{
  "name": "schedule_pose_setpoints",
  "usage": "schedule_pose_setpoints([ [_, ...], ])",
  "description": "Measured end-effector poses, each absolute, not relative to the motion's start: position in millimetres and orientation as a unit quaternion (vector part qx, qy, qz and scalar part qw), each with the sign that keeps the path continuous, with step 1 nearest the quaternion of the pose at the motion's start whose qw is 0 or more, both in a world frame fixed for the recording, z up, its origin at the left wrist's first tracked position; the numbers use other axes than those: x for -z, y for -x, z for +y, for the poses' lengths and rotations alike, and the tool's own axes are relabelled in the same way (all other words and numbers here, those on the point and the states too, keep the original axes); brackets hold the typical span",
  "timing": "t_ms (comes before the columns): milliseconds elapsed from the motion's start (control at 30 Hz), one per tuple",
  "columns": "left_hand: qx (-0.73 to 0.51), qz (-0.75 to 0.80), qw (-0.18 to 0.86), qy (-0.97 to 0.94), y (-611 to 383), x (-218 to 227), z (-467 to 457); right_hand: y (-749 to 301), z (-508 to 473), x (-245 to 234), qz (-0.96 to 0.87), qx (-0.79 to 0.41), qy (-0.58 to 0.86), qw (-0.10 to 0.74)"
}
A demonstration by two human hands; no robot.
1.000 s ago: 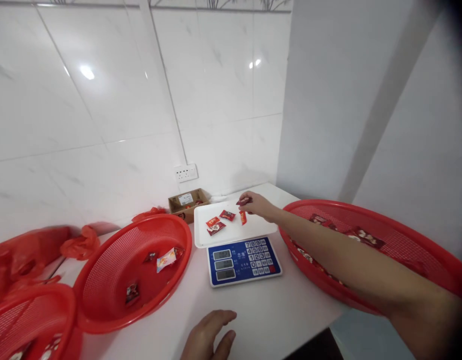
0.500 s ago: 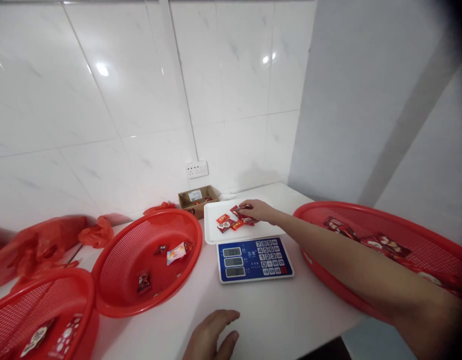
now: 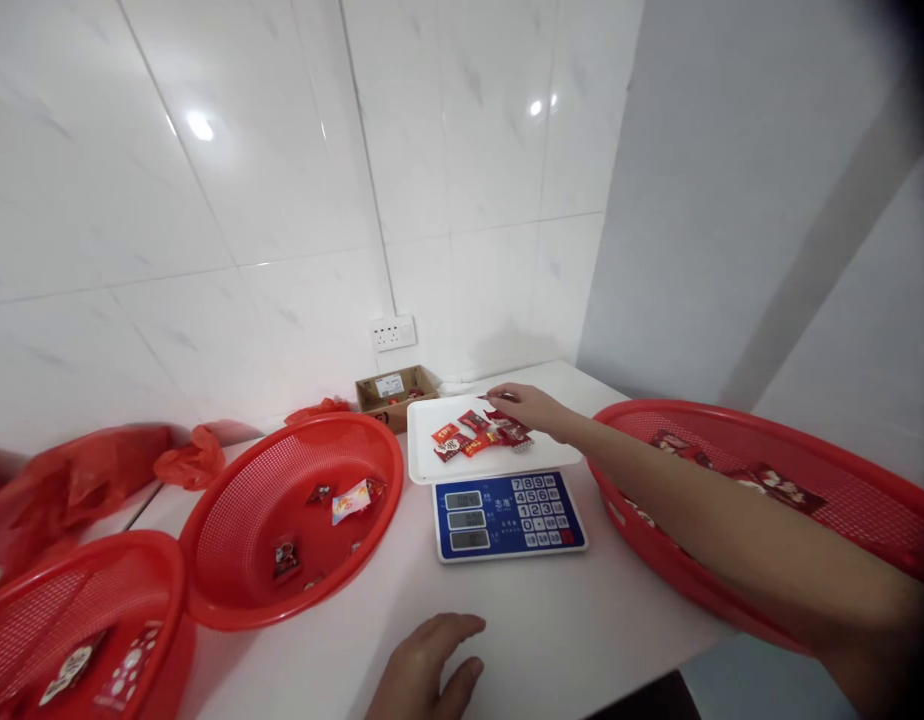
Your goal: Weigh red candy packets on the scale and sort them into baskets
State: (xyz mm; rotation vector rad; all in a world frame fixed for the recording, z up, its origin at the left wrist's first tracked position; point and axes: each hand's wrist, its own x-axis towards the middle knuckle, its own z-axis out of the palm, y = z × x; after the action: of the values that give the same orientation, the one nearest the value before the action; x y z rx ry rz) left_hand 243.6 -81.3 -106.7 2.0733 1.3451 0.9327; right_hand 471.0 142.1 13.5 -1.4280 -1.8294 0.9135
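My right hand (image 3: 526, 408) reaches over a white tray (image 3: 424, 450) on a blue-faced digital scale (image 3: 507, 515). Its fingertips hang just above a loose group of red-wrapped candies (image 3: 477, 435). A thin dark red edge shows at the fingertips, too small to tell if it is a candy. My left hand (image 3: 424, 665) rests on the white table (image 3: 522, 620) near the front edge, fingers apart and holding nothing. The scale's readouts are too small to read.
A large red mesh basket (image 3: 694, 407) with wrapped candies lies under my right arm. Two more red baskets (image 3: 342, 428) stand at left, one cut off by the frame. A cardboard box (image 3: 394, 390) and red plastic bags (image 3: 79, 480) sit against the tiled wall.
More candies lie on the tray than a second ago, now bunched toward its middle. My right hand has shifted slightly back over them. My left hand has barely moved.
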Motion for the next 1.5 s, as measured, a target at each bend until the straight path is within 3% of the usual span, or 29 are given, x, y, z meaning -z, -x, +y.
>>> schedule_pose_setpoints([
  [200, -0.285, 0.486, 0.259, -0.784, -241, 99, -80, -458, 142, -1, -0.754, -0.257, 0.523, 0.302],
  [533, -0.231, 0.528, 0.343, -0.741, -244, 78, -85, -450, 146, 7, -0.735, -0.273, 0.516, 0.346],
  [767, -0.253, 0.532, 0.387, -0.709, -242, 79, -86, -448, 122, -13, -0.736, -0.266, 0.493, 0.381],
  [900, -0.305, 0.517, 0.485, -0.636, -245, 81, -86, -451, 71, -18, -0.800, -0.276, 0.421, 0.327],
  [1100, -0.424, 0.425, 0.670, -0.438, -263, 78, -81, -445, -28, 34, -0.845, -0.339, 0.351, 0.219],
  [1267, -0.430, 0.447, 0.677, -0.396, -270, 84, -80, -441, -71, 77, -0.765, -0.435, 0.391, 0.269],
  [1500, -0.422, 0.406, 0.679, -0.444, -275, 92, -85, -456, -75, 85, -0.649, -0.540, 0.433, 0.317],
])
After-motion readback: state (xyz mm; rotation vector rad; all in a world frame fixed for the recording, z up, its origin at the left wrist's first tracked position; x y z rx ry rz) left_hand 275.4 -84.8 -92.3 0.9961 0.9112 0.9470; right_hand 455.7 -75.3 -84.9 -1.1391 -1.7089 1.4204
